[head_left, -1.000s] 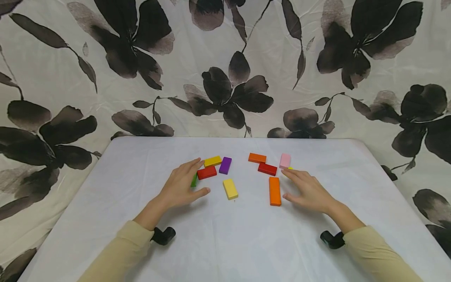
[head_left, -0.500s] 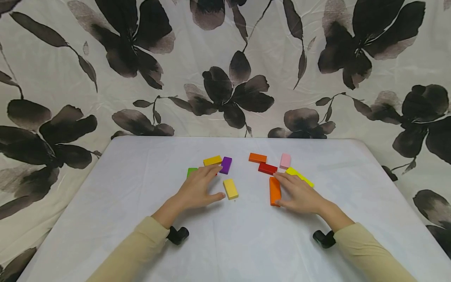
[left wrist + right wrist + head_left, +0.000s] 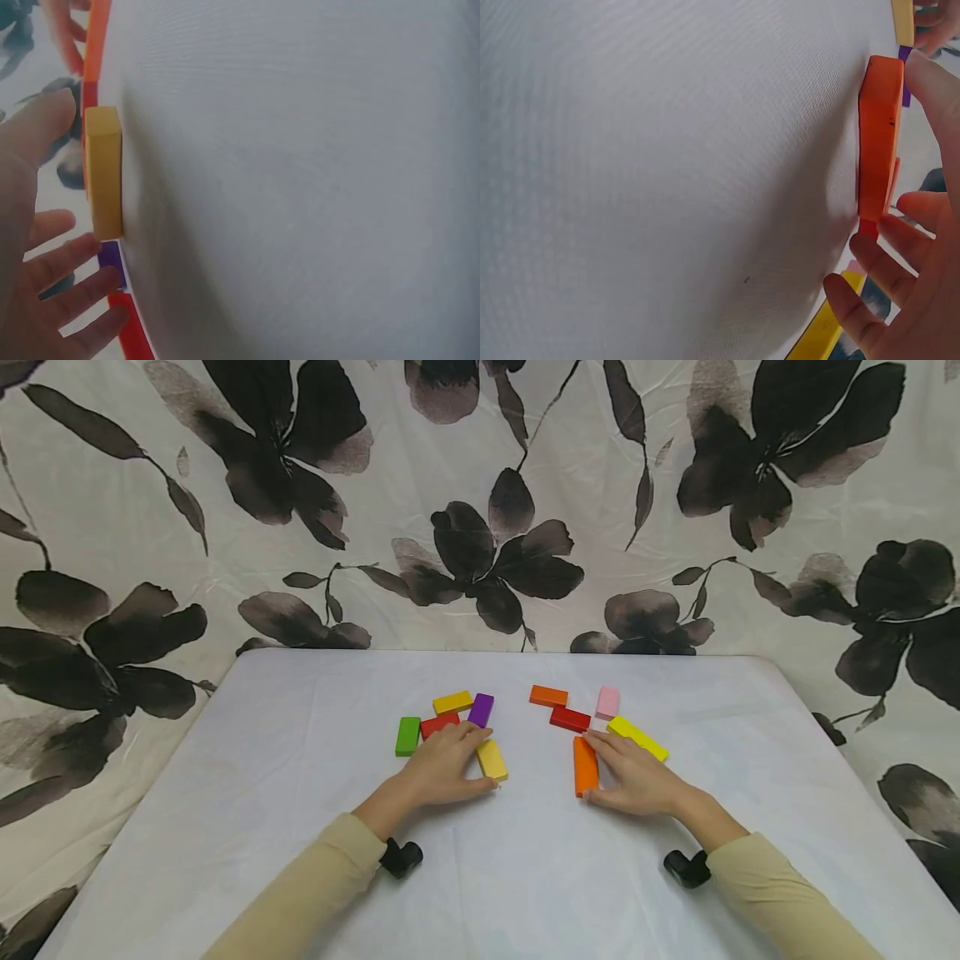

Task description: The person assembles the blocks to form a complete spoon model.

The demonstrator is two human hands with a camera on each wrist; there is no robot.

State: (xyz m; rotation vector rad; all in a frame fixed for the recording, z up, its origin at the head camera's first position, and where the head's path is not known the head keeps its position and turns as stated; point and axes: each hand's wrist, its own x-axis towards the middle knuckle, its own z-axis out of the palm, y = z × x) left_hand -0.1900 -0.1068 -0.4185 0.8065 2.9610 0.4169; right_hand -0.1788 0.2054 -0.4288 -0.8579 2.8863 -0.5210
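Note:
A pale yellow block point(image 3: 492, 761) lies on the white table, with my left hand point(image 3: 444, 768) at its left side. In the left wrist view, the left thumb point(image 3: 46, 120) stands apart from that block and the fingers are spread behind it, near a purple block point(image 3: 111, 262). My right hand point(image 3: 637, 772) reaches along a long orange block point(image 3: 585, 764), its thumb tip at the near end and fingertips at the far end. Those fingers look loosely extended in the right wrist view, where the orange block point(image 3: 880, 139) shows nearly whole.
Left of centre lie a green block point(image 3: 407, 737), a red block point(image 3: 439, 724) and a yellow block point(image 3: 452, 702). Right of centre are a shorter orange block point(image 3: 548, 696), another red block point(image 3: 570, 719), a pink block point(image 3: 608, 702) and a bright yellow block point(image 3: 637, 737). A floral cloth point(image 3: 480, 610) hangs behind.
My left hand has moved right, from beside the green and red blocks to the pale yellow block. My right hand has shifted left onto the long orange block, uncovering the bright yellow one.

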